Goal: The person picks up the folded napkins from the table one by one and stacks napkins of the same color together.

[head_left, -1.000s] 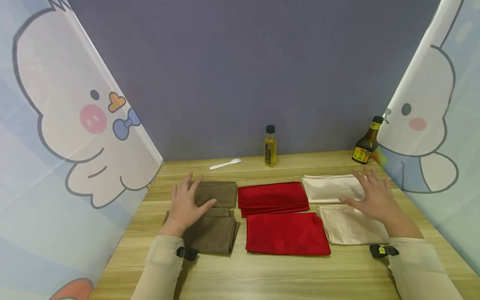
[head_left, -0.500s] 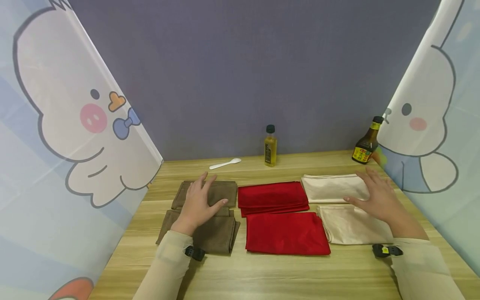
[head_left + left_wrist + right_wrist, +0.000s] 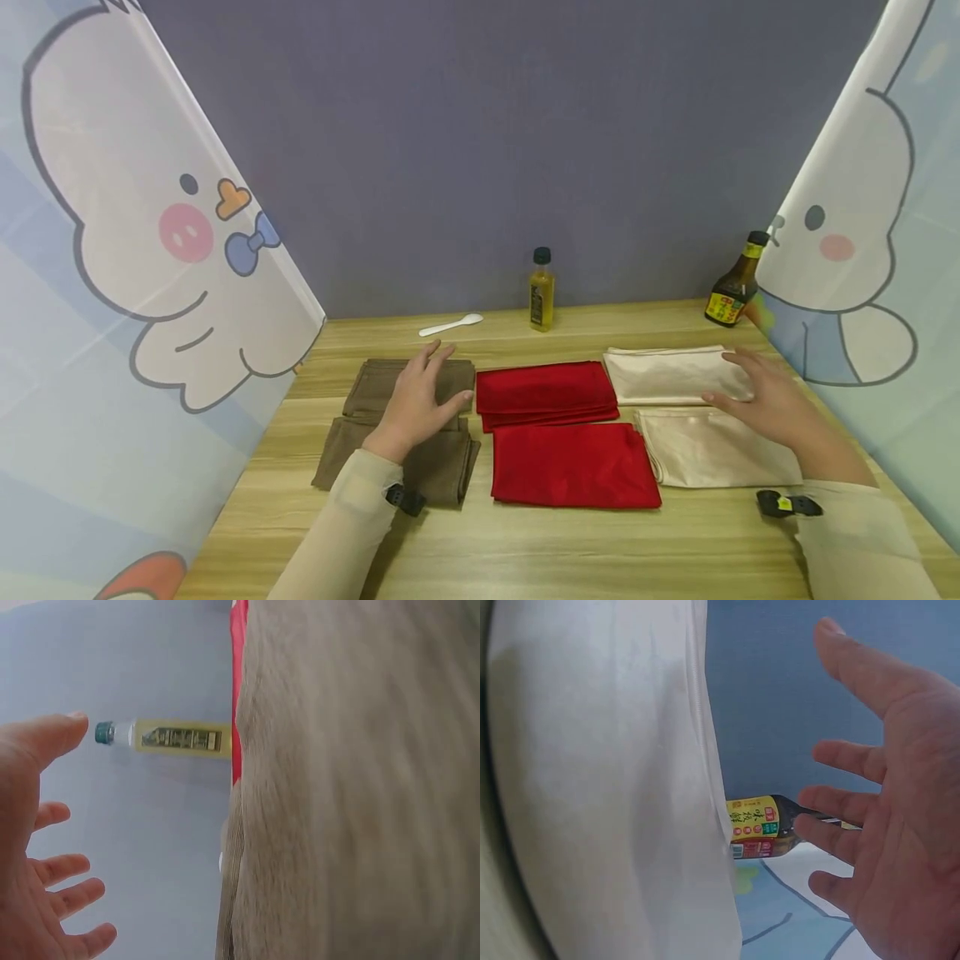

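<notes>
Left hand: fingers spread, holding nothing, above the far brown cloth and covering its middle from the head view; the wrist and sleeve mask part of the near brown cloth. The left wrist view shows the palm apart from the fabric, which runs out of frame and blurs at the right. Right hand: fingers likewise parted, nothing gripped, at the right end of the far cream cloth, which it partly hides; the forearm passes the right end of the near cream cloth. Between these pairs lie the far red cloth and the near red cloth, both in plain sight. Layers in each folded stack cannot be counted. Both sleeves are cut off by the lower edge of the head view. Behind the cloths, on the table, are a white spoon, an oil bottle and, at the right rear, a dark bottle. The oil bottle's label is illegible, and in the left wrist view its base is hidden by fabric; a white sliver there cannot be identified. In the right wrist view, cloth conceals the dark bottle's base and fingers cross its neck.
</notes>
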A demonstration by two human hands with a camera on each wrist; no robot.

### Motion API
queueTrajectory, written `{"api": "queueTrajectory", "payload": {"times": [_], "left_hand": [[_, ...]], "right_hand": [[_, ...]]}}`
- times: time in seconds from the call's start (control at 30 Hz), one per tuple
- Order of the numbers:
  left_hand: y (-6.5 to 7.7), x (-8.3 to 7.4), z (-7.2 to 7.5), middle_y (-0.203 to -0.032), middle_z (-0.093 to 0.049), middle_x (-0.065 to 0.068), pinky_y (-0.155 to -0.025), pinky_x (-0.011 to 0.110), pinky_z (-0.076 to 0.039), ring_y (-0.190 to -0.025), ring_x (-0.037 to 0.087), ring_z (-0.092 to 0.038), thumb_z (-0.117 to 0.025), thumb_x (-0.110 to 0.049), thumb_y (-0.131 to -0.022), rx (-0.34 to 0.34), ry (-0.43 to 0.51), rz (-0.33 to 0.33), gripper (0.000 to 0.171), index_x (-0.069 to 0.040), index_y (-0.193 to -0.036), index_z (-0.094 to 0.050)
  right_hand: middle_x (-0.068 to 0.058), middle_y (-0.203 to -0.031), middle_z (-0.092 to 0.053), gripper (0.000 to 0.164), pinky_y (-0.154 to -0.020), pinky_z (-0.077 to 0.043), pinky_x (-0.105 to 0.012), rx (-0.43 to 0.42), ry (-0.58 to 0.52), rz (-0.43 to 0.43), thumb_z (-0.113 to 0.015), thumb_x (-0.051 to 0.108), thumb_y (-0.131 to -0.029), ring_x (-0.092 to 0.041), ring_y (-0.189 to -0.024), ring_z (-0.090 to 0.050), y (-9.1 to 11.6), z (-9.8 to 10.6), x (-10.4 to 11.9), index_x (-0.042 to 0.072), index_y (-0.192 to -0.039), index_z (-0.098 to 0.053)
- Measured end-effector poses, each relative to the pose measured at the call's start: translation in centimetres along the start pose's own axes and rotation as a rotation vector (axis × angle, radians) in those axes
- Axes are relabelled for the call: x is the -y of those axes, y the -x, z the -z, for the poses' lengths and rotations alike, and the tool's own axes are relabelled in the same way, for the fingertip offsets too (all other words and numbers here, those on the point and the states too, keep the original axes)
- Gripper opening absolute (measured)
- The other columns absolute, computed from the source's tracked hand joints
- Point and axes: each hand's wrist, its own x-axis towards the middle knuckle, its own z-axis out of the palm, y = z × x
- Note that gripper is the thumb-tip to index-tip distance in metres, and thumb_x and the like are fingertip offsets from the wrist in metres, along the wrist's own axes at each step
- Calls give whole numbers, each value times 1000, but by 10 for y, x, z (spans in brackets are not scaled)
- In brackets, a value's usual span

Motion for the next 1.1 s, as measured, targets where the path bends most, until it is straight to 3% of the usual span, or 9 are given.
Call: {"api": "queueTrajectory", "payload": {"times": [0.33, 0.6, 0.73, 0.93, 1.1], "left_hand": [[-11, -18, -13, -164, -35, 15, -115, 61, -36, -148, 37, -37, -74, -40, -98, 31, 76, -13, 75, -18, -161, -40], [-20, -39, -23, -163, -37, 9, -115, 53, -40, -148, 31, -38, -71, -43, -100, 68, 146, -22, 73, -21, -161, -39], [-25, -51, -27, -160, -41, 9, -113, 53, -43, -145, 30, -42, -73, -38, -99, 61, 188, -38, 71, -16, -160, -43], [-29, -66, -35, -157, -43, 2, -111, 47, -45, -142, 27, -47, -73, -39, -99, 111, 214, -7, 69, -22, -159, -43], [-32, -76, -44, -158, -44, 3, -111, 48, -45, -141, 26, -49, -71, -42, -100, 154, 225, 6, 70, -24, -160, -41]], "right_hand": [[-45, -143, -42, 68, -95, -38, -76, 96, -27, -74, -81, 28, -94, -68, -125, -41, 12, 10, 3, -14, -139, -50], [-45, -139, -47, 66, -91, -40, -74, 72, -36, -71, -83, 26, -92, -67, -121, -45, 22, 14, -13, -12, -138, -55], [-43, -137, -49, 66, -88, -42, -72, 75, -28, -85, -82, 28, -94, -65, -118, -48, 27, 17, -16, -12, -138, -55], [-46, -137, -49, 65, -85, -47, -74, 106, -7, -114, -80, 28, -96, -67, -111, -55, 30, 22, -15, -13, -139, -54], [-46, -137, -47, 66, -86, -49, -73, 141, -18, -152, -79, 28, -97, -66, -107, -59, 34, 27, -19, -14, -140, -52]]}}
